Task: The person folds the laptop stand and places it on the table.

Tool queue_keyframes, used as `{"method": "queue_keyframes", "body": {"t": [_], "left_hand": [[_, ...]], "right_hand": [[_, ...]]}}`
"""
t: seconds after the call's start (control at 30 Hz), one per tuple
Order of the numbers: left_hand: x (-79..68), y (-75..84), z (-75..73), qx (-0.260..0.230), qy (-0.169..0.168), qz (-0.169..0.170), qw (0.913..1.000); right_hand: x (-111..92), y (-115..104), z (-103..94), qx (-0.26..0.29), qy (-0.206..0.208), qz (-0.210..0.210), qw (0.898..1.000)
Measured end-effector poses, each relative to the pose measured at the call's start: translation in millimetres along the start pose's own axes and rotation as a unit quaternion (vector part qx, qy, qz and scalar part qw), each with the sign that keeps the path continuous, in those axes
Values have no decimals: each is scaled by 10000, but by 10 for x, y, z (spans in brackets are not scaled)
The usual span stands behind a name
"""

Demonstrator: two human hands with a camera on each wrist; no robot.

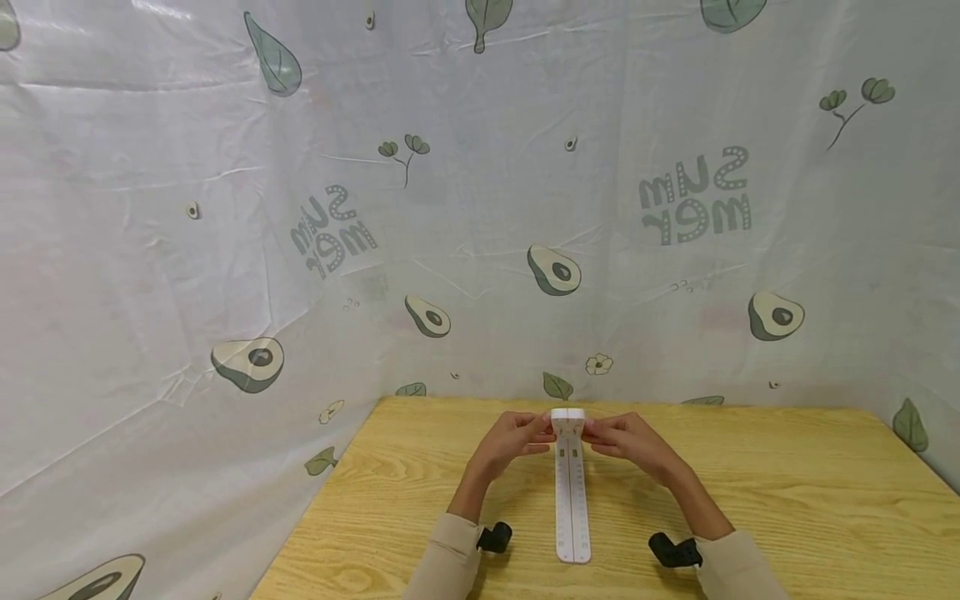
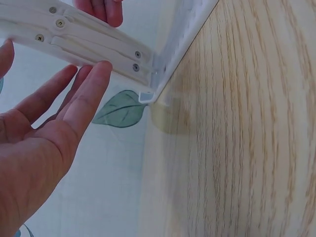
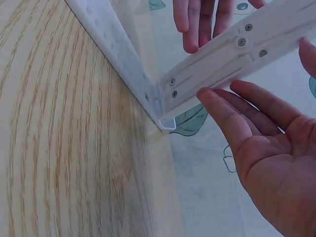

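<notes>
A white folding foot gauge [image 1: 572, 517] stands on the table, its long flat scale, with a red centre line, lying towards me. At the far end its upright part [image 2: 94, 42] rises from the hinge, showing several screws on the back. From the left side my left hand [image 1: 506, 442] holds the upright by its edge, thumb near the top and fingers lower down. On the opposite edge my right hand [image 1: 637, 442] holds it likewise, its thumb and fingertips [image 3: 207, 96] against the white plastic.
The wood-grain table [image 1: 750, 492] ends just behind the gauge. A pale sheet [image 1: 480, 208] printed with avocados and leaves hangs behind and at the sides. Black wrist mounts [image 1: 495, 537] sit at both sleeve cuffs.
</notes>
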State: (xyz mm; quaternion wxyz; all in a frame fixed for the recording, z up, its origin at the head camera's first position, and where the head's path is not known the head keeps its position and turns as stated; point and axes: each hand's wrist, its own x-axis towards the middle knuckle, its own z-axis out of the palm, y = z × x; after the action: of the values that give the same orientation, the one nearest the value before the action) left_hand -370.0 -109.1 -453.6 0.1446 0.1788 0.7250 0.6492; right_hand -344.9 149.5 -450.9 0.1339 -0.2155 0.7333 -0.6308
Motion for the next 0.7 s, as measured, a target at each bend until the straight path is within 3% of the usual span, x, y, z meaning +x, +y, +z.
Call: {"method": "queue_keyframes", "body": {"t": [0.7], "left_hand": [[-63,-64,-56,127,-475,89,9987]], "right_hand": [[-60,70,13,-574,31,-104,9983]]}}
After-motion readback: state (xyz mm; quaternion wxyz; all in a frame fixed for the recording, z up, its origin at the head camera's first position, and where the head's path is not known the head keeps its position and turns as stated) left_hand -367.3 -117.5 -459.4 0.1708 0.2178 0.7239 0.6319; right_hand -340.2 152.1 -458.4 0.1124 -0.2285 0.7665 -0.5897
